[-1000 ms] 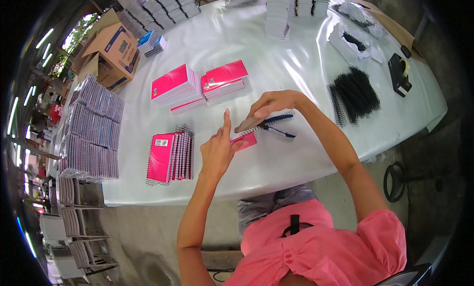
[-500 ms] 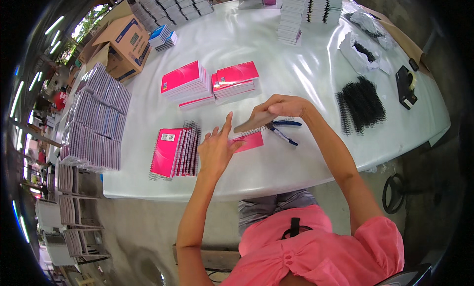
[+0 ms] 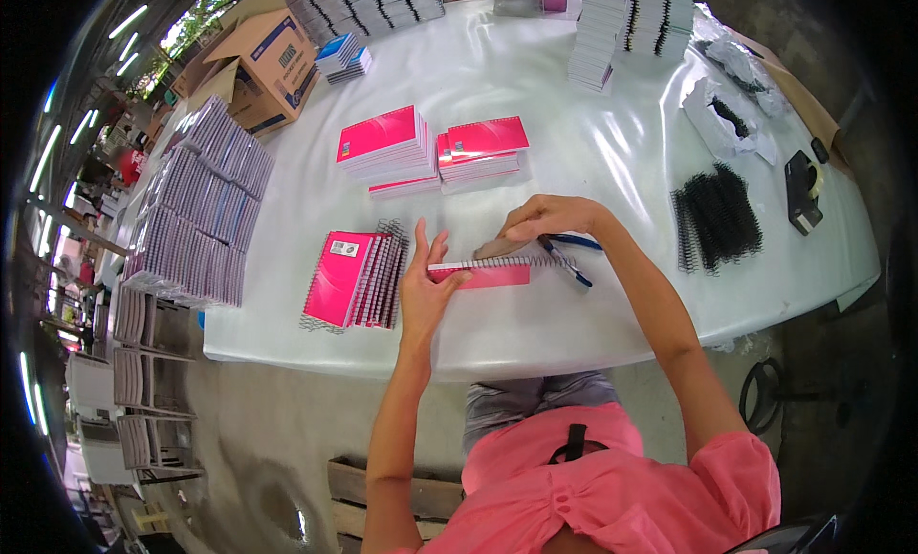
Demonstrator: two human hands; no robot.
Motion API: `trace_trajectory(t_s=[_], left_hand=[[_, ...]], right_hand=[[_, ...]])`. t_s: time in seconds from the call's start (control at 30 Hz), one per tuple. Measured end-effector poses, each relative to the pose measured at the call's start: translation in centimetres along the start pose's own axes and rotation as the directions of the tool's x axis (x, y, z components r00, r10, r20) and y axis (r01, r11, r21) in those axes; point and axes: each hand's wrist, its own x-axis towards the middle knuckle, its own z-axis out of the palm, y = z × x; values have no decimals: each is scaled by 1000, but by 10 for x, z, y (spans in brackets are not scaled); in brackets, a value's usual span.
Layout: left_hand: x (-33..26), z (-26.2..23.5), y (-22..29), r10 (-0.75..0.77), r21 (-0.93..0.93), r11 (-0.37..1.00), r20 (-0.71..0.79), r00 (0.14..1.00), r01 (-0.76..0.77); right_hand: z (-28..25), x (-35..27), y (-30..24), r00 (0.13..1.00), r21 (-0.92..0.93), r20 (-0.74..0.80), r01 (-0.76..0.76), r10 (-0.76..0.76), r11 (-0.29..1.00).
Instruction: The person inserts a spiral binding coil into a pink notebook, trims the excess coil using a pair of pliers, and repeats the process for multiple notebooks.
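Note:
My left hand (image 3: 428, 284) grips the left end of a pink notebook (image 3: 502, 278), thumb on its cover and fingers behind, the index finger pointing up. Along the notebook's upper edge runs a dark wire coil (image 3: 516, 261), whose loose end sticks out past the right side. My right hand (image 3: 555, 216) holds a flat grey-brown piece (image 3: 493, 249), its tip against the coil; its exact kind is unclear. Beside and partly behind the right hand lie pliers (image 3: 579, 273) with blue handles, their jaws hidden. A row of coiled pink notebooks (image 3: 342, 279) sits left of my left hand.
Uncoiled pink notebook stacks (image 3: 382, 141) stand beyond my hands. Black coils (image 3: 717, 217) and a tape dispenser (image 3: 801, 193) lie at right. Wrapped notebook stacks (image 3: 196, 205) and a cardboard box (image 3: 273, 71) line the left side. More stacks (image 3: 660, 19) are at the far edge.
My right hand has lowered the flat piece to the coil. The coil now reaches beyond the notebook's right end. My left hand has settled at the notebook's left end. The whole view has shifted slightly.

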Motion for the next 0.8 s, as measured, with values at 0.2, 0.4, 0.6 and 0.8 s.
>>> trace_trajectory(t_s=[0.2,0.4,0.6,0.8], left_hand=[[-3,1,-16,100,-105,989,-32,994,-103],[-2,5,-20,120,-229,966,-34,992,-125],[-2,5,-21,146,-202,969,1,989,-143],[3,-18,-28,182,-252,959,179,967,-134]], right_hand=[[5,1,-14,999,13,4,44,-44,999],[5,4,-13,994,53,10,109,-110,993],[12,6,-25,993,76,29,114,-116,991],[-5,-21,-32,976,-37,-183,112,-116,993]])
